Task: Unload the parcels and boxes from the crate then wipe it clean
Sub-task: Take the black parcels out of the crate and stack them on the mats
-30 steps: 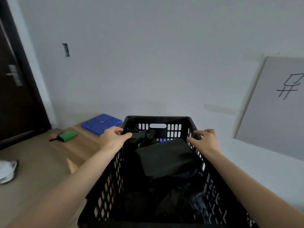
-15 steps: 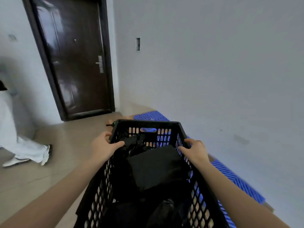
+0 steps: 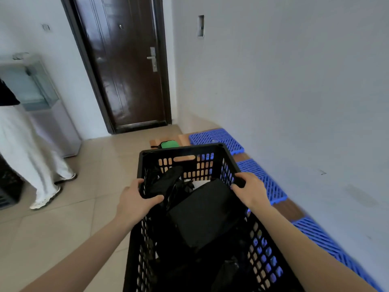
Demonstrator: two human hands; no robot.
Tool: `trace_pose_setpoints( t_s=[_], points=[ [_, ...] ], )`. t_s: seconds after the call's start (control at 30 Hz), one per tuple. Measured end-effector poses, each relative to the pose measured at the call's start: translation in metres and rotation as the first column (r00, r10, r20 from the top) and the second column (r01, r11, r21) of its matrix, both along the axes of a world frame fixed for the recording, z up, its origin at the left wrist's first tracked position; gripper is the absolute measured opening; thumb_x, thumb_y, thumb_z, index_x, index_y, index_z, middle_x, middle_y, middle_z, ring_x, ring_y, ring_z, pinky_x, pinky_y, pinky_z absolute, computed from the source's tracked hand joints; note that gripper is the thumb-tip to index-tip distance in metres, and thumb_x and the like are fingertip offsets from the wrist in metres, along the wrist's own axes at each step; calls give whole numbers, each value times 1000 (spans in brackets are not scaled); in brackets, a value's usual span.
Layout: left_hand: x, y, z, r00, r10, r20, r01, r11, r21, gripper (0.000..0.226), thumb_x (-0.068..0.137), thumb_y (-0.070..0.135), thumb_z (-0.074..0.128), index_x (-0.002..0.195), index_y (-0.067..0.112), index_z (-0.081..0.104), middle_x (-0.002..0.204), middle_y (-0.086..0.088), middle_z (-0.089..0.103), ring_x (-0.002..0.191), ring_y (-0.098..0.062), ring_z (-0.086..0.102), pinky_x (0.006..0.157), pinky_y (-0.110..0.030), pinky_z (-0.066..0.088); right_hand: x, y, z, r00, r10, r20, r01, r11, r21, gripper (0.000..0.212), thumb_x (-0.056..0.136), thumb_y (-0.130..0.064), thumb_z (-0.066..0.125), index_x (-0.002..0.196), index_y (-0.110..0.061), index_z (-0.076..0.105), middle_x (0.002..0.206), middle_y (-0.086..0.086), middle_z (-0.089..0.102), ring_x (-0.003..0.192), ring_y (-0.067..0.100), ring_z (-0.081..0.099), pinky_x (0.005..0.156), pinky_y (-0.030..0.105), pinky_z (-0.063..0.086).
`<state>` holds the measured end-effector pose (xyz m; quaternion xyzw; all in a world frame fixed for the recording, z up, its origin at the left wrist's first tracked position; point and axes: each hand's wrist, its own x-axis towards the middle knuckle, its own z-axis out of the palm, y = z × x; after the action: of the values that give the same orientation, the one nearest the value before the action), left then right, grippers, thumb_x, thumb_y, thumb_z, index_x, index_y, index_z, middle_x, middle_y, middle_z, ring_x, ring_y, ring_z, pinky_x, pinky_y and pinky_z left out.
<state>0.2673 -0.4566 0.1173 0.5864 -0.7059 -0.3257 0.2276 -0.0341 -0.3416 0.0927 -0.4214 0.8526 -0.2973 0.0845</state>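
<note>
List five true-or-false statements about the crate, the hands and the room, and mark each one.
1. The left hand and right hand grip the black crate's side rims. True.
2. The crate is empty. False: a black box and black parcels lie in it.
3. The brown door stands open. False: it is shut.
4. Blue grid mats lie along the right wall. True.
5. The green pouch lies inside the crate. False: it lies outside, beyond its far end.

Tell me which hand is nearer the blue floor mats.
Right. The right hand grips the right rim of the crate, on the side toward the blue floor mats; the left hand grips the left rim, across the crate from them.
</note>
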Motion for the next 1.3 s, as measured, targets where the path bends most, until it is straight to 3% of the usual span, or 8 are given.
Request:
trace_pose_setpoints(
  t_s=[0.2,0.43,0.73,0.8,0.87,0.97,1.07,1.3],
  points=[
    [-16,10,-4,998,6,69,-6,1000,-8,88,68,49,83,140,22,41,132,-10,49,117,-27,53,96,-38,43,-19,-15,-9,999,15,-41,-16,1000,-16,44,85,-35,64,126,-19,61,132,-3,52,115,24,54,91,32,44],
    [-20,19,-8,996,-37,82,39,999,-27,89,69,49,81,142,26,36,131,-5,42,103,-19,51,84,-27,38,-30,-24,-15,996,13,-83,-17,999,-44,41,88,-36,60,125,-18,61,131,-2,52,113,24,55,90,33,45],
    [2,-1,1,911,-148,385,216,966,-141,77,82,67,56,146,32,32,135,-2,50,121,-27,51,96,-39,46,-13,-6,-8,948,38,-317,1,992,123,49,94,-42,53,138,-22,49,146,2,41,125,35,40,108,43,31],
    [-3,-3,2,925,-167,342,264,929,-260,65,86,58,60,142,29,42,132,0,51,120,-27,49,97,-38,45,2,4,-2,924,19,-381,10,997,75,47,93,-40,56,135,-20,53,144,4,44,126,34,40,106,45,32],
    [-13,-4,1,934,-318,164,355,880,-316,49,87,42,66,133,29,52,126,7,52,115,-17,53,96,-31,45,19,14,3,908,-12,-419,27,999,29,43,90,-37,61,129,-19,58,134,5,51,120,32,47,99,46,38],
    [-29,0,-5,813,-581,27,567,782,-258,42,84,42,69,123,41,54,119,24,48,106,5,53,92,-20,46,45,26,5,929,-72,-364,107,991,76,45,91,-44,57,130,-22,54,122,2,50,114,27,50,92,42,44],
    [-38,0,-19,644,-764,34,761,635,-138,61,73,64,67,128,53,42,123,34,39,113,9,44,93,-17,39,68,33,1,957,-163,-240,210,960,185,54,94,-54,46,138,-25,41,125,4,43,116,27,48,92,39,46],
    [-42,-19,-39,367,-896,250,928,371,-32,103,59,69,72,145,52,17,153,14,17,141,-15,19,112,-32,29,130,27,-18,919,-364,-153,395,829,396,66,90,-69,30,145,-32,26,136,11,40,122,36,44,96,43,40]
  ],
)
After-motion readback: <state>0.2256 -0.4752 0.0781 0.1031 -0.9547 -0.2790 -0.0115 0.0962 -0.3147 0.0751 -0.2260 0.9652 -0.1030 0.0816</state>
